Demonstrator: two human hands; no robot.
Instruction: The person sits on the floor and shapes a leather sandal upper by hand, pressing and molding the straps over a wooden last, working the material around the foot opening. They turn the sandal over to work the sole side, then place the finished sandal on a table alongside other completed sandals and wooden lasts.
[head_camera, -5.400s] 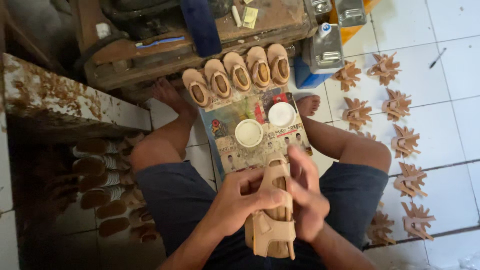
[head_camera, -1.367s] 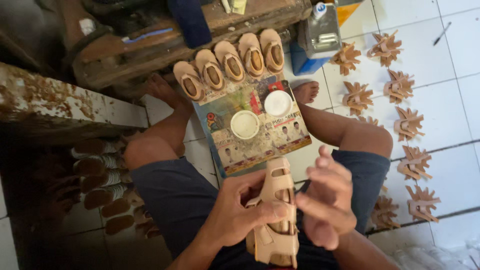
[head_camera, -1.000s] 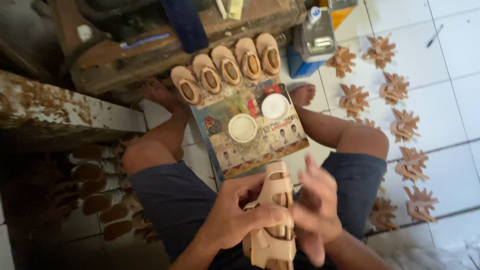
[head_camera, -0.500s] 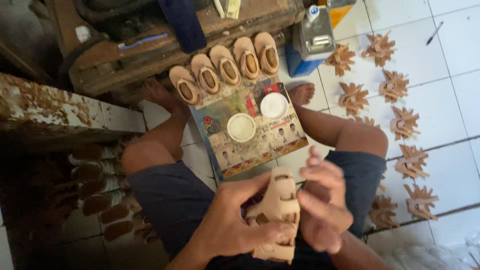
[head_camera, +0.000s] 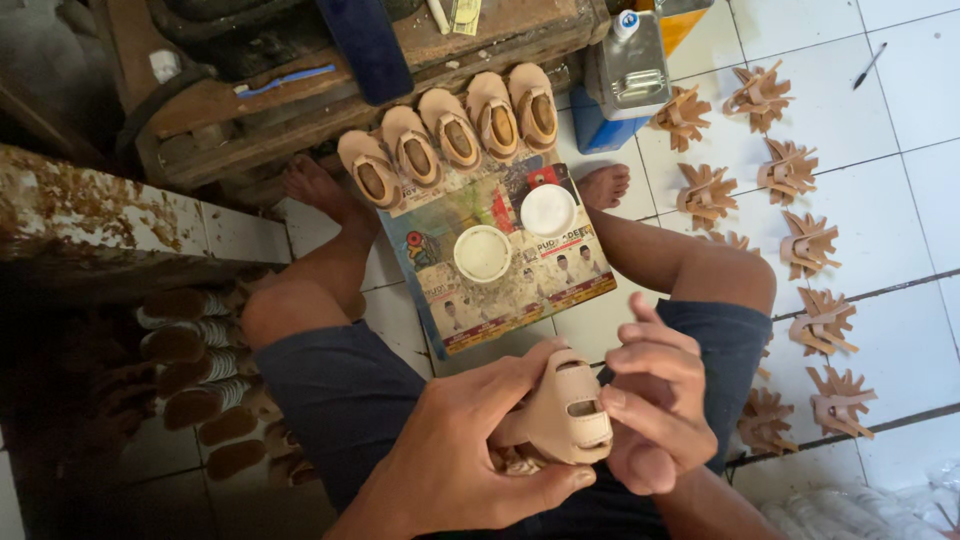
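The white tiled floor (head_camera: 900, 180) carries tan strap pieces (head_camera: 805, 245) at three o'clock, a printed board (head_camera: 500, 270) centrally, perhaps soles (head_camera: 190, 400) at nine.

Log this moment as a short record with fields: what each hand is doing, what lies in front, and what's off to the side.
left hand: grips the tan sandal upper from the left
right hand: fingers pressed on the sandal upper's right side
in front: printed board on the floor carrying two white round lids
beyond board: row of five tan sandals
right side: tan cut leather pieces spread over white tiles
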